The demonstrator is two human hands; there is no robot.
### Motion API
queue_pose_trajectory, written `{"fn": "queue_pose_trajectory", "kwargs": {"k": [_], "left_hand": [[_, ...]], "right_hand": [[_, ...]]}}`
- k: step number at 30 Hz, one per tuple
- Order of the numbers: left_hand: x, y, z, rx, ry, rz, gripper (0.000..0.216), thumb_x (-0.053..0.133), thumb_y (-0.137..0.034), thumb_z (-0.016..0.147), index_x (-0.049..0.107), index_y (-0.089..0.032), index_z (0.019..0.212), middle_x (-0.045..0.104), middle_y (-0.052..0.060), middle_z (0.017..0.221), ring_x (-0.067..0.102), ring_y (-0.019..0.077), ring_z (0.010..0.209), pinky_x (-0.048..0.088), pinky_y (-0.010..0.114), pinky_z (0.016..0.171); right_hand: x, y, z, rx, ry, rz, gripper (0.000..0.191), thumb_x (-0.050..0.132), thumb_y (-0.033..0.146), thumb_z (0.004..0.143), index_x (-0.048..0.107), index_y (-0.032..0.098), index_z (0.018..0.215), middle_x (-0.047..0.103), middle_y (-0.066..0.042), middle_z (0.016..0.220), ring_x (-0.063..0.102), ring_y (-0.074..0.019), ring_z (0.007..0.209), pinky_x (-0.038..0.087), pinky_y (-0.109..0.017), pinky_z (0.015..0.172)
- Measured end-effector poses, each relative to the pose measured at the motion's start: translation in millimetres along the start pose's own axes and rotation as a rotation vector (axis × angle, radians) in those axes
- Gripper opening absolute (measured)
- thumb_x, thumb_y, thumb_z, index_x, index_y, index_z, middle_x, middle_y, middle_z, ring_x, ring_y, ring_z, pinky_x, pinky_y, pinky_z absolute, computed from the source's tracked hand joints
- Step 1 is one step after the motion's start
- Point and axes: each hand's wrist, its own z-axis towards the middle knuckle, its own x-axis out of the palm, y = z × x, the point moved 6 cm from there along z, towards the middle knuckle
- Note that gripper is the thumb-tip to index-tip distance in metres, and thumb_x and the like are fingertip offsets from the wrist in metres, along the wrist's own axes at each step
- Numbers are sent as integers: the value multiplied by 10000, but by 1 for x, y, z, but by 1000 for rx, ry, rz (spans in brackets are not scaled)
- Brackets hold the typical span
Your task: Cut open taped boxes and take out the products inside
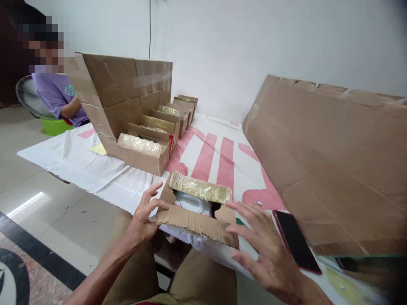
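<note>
Hands (203, 228) on plate-filled box (197, 222)

A small brown cardboard box (197, 212) sits at the near edge of the white-and-red sheet, its top flaps open. The far flap is glossy with tape; a round white object shows inside, on the left.
</note>
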Motion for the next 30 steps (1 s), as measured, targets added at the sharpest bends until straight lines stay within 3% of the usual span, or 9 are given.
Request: {"fn": "queue_pose_trajectory", "kwargs": {"k": [2, 4, 8, 10, 13, 17, 19, 24, 30], "left_hand": [[0, 3, -4, -27, -20, -26, 62, 637, -204, 898, 693, -230, 896, 483, 127, 1539, 561, 283, 1331, 510, 444, 1063], [2, 6, -3, -53, -32, -51, 63, 637, -227, 907, 697, -226, 885, 499, 128, 1516, 619, 259, 1239, 546, 414, 1006], [5, 8, 0, -61, -57, -89, 54, 646, -225, 901, 696, -218, 882, 507, 135, 1482, 679, 219, 1089, 576, 384, 931], [6, 10, 1, -60, -53, -104, 66, 639, -206, 900, 702, -218, 886, 496, 139, 1485, 689, 208, 1047, 584, 377, 902], [2, 14, 3, -57, -38, -131, 109, 616, -186, 908, 719, -219, 889, 482, 142, 1499, 685, 218, 1076, 575, 392, 922], [-8, 24, 4, -95, 20, -196, 165, 599, -177, 908, 755, -231, 917, 527, 140, 1477, 641, 264, 1230, 539, 423, 1005], [-13, 29, 3, -131, 85, -258, 244, 568, -173, 910, 784, -256, 987, 578, 131, 1443, 606, 276, 1301, 518, 443, 1050], [-29, 38, -1, -262, 170, -357, 344, 558, -166, 828, 814, -280, 1028, 628, 100, 1438, 561, 329, 1365, 480, 510, 1098], [-47, 18, 40, -249, 67, -335, 227, 600, -321, 903, 794, -219, 964, 733, 113, 1255, 641, 317, 1230, 488, 476, 1061]], "right_hand": [[-4, -22, 13, 166, 28, 43, 280, 447, 385, 1023, 697, 259, 1022, 647, -113, 1382, 604, -302, 1265, 475, -468, 1017], [7, -41, 35, 257, 139, 11, 232, 508, 345, 987, 697, 258, 1089, 667, -107, 1347, 628, -292, 1230, 487, -450, 991], [52, -51, 74, 159, 447, -220, 543, 707, 252, 785, 612, 188, 1316, 609, -181, 1408, 609, -354, 1206, 469, -490, 968], [64, -49, 82, 115, 491, -277, 455, 665, 187, 798, 633, 157, 1252, 628, -186, 1362, 620, -333, 1159, 458, -457, 957], [60, -51, 84, 128, 476, -173, 235, 490, 196, 944, 675, 180, 1089, 715, -120, 1178, 664, -252, 1043, 469, -365, 895], [44, -78, 89, 287, 404, -39, 376, 345, 329, 1030, 703, 238, 957, 743, -26, 828, 678, -208, 752, 481, -321, 698], [44, -95, 94, 347, 336, -11, 344, 396, 349, 1008, 720, 237, 1030, 763, -23, 857, 689, -207, 754, 494, -321, 693], [63, -117, 105, 360, 214, -194, 416, 590, 256, 892, 658, 151, 1289, 730, -150, 1245, 672, -291, 1122, 502, -413, 912], [75, -112, 95, 318, 254, -172, 247, 515, 213, 946, 754, 196, 1007, 779, -88, 1057, 677, -264, 1037, 435, -415, 918]]}}
